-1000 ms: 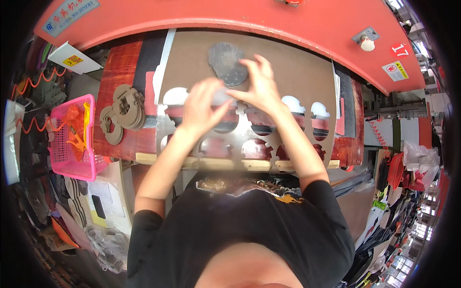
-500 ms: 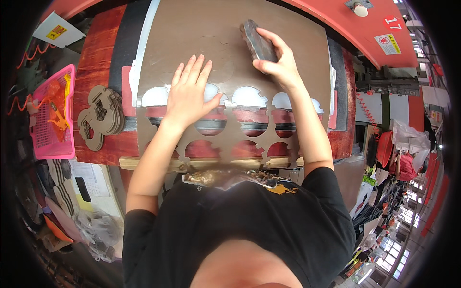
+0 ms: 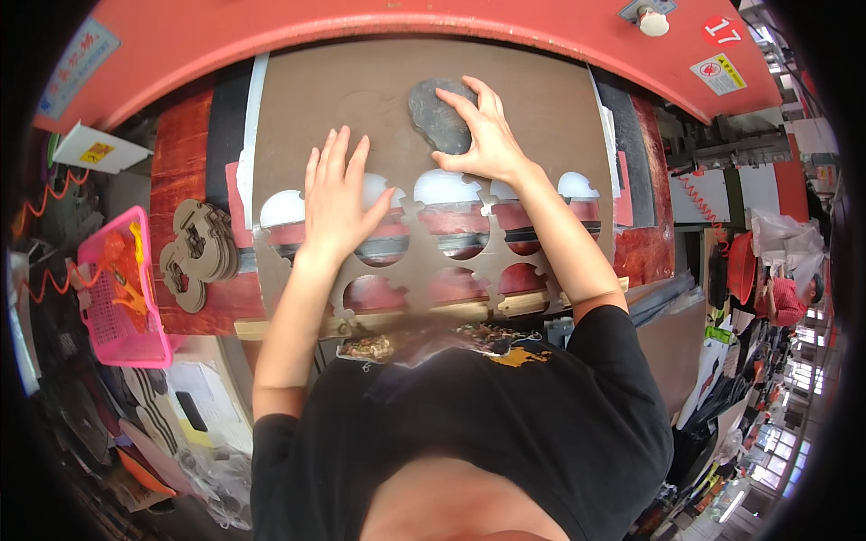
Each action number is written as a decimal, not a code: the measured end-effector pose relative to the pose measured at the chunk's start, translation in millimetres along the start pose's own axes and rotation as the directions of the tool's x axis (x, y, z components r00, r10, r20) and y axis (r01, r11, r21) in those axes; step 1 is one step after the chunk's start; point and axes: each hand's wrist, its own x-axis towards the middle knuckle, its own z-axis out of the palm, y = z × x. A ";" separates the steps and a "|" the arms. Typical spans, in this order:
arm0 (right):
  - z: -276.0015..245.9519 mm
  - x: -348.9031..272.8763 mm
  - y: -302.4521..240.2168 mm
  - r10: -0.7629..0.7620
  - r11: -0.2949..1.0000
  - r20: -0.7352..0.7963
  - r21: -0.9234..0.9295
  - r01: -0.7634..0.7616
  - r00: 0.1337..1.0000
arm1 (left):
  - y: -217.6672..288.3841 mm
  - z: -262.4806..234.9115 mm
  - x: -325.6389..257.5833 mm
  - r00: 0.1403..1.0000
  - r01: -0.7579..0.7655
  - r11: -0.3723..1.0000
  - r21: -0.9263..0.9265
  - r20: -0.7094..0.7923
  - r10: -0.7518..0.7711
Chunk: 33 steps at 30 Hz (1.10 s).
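Left hand (image 3: 338,194) is lying flat, fingers spread, gripping nothing, pressing on one brown board sheet (image 3: 361,99). Right hand (image 3: 483,135) is resting half-open on one dark oval cutting die (image 3: 436,115), fingers draped over its right edge, at the sheet's far side. Sheet is showing eight rounded cutouts near both wrists. One stack of brown cut pieces (image 3: 200,252) is sitting left of the left hand; one pink plastic basket (image 3: 117,293) further left.

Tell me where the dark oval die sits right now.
Head view, upper middle: the die lies on the uncut brown sheet, under the right hand, above the cut-out holes.
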 end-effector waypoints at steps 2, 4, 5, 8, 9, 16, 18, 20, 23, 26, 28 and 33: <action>-11.4 12.6 12.3 0.026 0.983 -0.124 0.183 -0.003 0.992 | 4.0 -2.1 6.2 0.995 -0.043 0.998 -0.048 -0.095 0.039; -38.7 20.9 29.9 -0.034 0.980 -0.317 0.176 0.094 0.948 | 13.5 -2.7 2.2 0.987 -0.096 0.976 -0.196 -0.146 0.068; -54.9 26.1 39.8 0.063 0.948 -0.452 0.307 0.089 0.890 | 19.5 -1.9 -3.3 0.988 -0.117 0.965 -0.236 -0.127 0.089; -130.3 42.5 79.4 0.110 0.976 -0.749 0.204 0.070 0.653 | 35.6 11.9 -17.2 0.996 -0.092 0.960 -0.264 -0.023 0.089; -150.7 51.0 91.2 0.092 0.982 -0.808 0.171 0.082 0.581 | 37.7 20.0 -18.1 0.999 -0.042 0.964 -0.262 0.011 0.047; -127.4 24.1 109.8 0.178 0.954 -0.522 0.300 -0.016 0.834 | 6.6 75.8 29.7 0.989 0.150 0.969 -0.196 0.025 -0.148; -73.1 -9.3 92.1 0.227 0.942 -0.167 0.289 -0.173 0.959 | 2.0 79.9 35.8 0.977 0.215 0.951 -0.220 0.046 -0.210; -28.3 -34.6 75.8 0.091 0.996 -0.020 0.009 -0.091 0.996 | 1.2 80.1 35.9 0.983 0.185 0.965 -0.185 0.026 -0.184; 10.7 -55.7 61.9 0.066 0.983 0.001 -0.172 -0.065 0.998 | 4.5 78.1 32.2 0.983 0.175 0.956 -0.235 -0.017 -0.184; 22.8 -64.7 55.9 0.070 0.982 -0.139 -0.163 -0.092 0.988 | 8.1 78.3 32.7 0.975 0.187 0.941 -0.280 -0.065 -0.213; 23.7 -66.3 55.0 0.051 0.983 -0.191 -0.162 -0.083 0.980 | 9.5 78.6 34.7 0.972 0.198 0.944 -0.263 -0.075 -0.224; 14.6 -80.5 36.4 0.048 0.987 -0.145 -0.146 -0.070 0.988 | 17.9 67.7 17.3 0.976 0.195 0.946 -0.259 -0.043 -0.213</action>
